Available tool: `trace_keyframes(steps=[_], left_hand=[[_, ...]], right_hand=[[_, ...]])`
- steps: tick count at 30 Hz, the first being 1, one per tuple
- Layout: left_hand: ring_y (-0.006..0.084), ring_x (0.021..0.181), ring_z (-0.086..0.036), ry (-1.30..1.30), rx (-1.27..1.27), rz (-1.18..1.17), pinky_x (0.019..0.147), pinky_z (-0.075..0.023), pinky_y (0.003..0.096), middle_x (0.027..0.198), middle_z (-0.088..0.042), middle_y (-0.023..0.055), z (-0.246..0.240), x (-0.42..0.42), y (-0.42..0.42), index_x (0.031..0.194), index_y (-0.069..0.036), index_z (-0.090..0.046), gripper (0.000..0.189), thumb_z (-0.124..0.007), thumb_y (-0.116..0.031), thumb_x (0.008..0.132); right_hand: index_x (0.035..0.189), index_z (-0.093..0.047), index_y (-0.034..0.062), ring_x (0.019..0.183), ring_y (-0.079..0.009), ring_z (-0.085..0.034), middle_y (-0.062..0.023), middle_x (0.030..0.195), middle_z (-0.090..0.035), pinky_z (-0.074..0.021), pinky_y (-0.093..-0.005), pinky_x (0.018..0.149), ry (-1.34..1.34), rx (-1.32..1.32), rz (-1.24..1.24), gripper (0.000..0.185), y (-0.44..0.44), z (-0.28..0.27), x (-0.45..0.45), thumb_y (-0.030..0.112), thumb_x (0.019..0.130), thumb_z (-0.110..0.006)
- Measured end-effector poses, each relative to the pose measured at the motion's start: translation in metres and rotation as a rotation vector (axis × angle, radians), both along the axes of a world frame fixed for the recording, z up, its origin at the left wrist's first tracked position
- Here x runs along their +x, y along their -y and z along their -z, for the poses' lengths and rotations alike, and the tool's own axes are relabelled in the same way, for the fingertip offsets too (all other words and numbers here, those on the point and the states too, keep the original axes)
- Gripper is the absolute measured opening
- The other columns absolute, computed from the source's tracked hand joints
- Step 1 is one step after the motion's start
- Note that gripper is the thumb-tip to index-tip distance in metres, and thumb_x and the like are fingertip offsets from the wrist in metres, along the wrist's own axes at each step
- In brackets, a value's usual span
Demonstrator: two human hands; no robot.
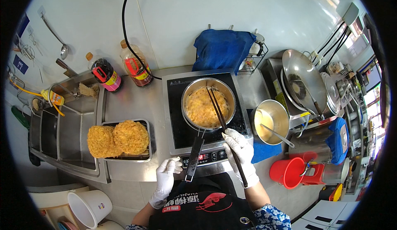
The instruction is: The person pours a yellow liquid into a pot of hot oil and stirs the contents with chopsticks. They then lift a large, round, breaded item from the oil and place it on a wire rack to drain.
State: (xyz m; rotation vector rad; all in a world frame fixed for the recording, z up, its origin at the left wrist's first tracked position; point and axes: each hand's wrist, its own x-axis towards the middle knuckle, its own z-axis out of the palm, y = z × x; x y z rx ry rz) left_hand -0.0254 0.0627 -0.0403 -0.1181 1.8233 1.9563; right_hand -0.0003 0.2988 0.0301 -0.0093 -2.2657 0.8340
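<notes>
My right hand [239,151], in a white glove, grips a pair of long dark chopsticks [220,117]. Their tips reach into a steel saucepan [232,106], where a round, golden fried cake [207,107] lies in bubbling oil. The pan stands on a black induction cooktop [176,134], its dark handle [195,155] pointing towards me. My left hand [167,175], gloved too, is held at the counter's front edge, left of that handle, with its fingers curled and nothing visible in them. Farther left, two golden fried cakes [131,137] rest on a wire rack in a steel tray [151,148].
Right of the cooktop, a pot [280,113] holds pale batter and a ladle; a wok [313,75] stands beyond. Two bottles [107,76] stand by the wall. A steel sink [76,137] is at left. A black cable [124,19] hangs behind, and a red bucket [287,172] is lower right.
</notes>
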Motion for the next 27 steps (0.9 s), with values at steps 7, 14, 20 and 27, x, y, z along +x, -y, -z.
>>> trace_keyframes(steps=[7,14,20,27], left_hand=[[0.0094,0.068,-0.058,0.009,0.008,-0.008,0.061,-0.0457,0.0208,0.083,-0.062,0.0053,0.003,-0.001,-0.001,0.101,-0.001,-0.059,0.026,-0.046,-0.022,0.094],[0.0097,0.068,-0.057,0.025,-0.005,-0.008,0.061,-0.0457,0.0211,0.083,-0.062,0.0052,0.005,-0.004,-0.002,0.102,0.0,-0.058,0.026,-0.046,-0.022,0.094],[0.0117,0.068,-0.058,-0.003,-0.001,0.011,0.061,-0.0464,0.0229,0.083,-0.061,0.0078,0.004,-0.006,-0.005,0.102,0.001,-0.057,0.03,-0.047,-0.025,0.093],[0.0109,0.068,-0.058,-0.004,0.008,0.016,0.061,-0.0462,0.0223,0.082,-0.061,0.0064,0.005,-0.008,-0.005,0.103,0.001,-0.057,0.029,-0.047,-0.024,0.093]], right_hand=[[0.095,-0.063,0.0027,0.092,-0.0293,-0.061,-0.0146,0.096,-0.063,-0.0501,-0.0336,0.081,-0.034,0.003,-0.067,0.031,-0.003,0.002,-0.003,-0.005,0.066,-0.069],[0.094,-0.063,0.002,0.089,-0.0304,-0.063,-0.0173,0.093,-0.064,-0.0501,-0.0345,0.081,-0.078,-0.175,0.022,0.022,-0.002,0.002,0.016,-0.003,0.072,-0.066],[0.094,-0.063,0.0027,0.088,-0.0291,-0.063,-0.0167,0.092,-0.064,-0.0499,-0.0337,0.081,-0.066,-0.125,0.069,0.022,-0.004,0.004,0.022,-0.004,0.074,-0.065],[0.095,-0.064,0.0025,0.088,-0.0293,-0.063,-0.0157,0.092,-0.064,-0.0499,-0.0332,0.081,-0.081,-0.162,0.047,0.026,0.002,0.004,0.021,-0.006,0.07,-0.067]])
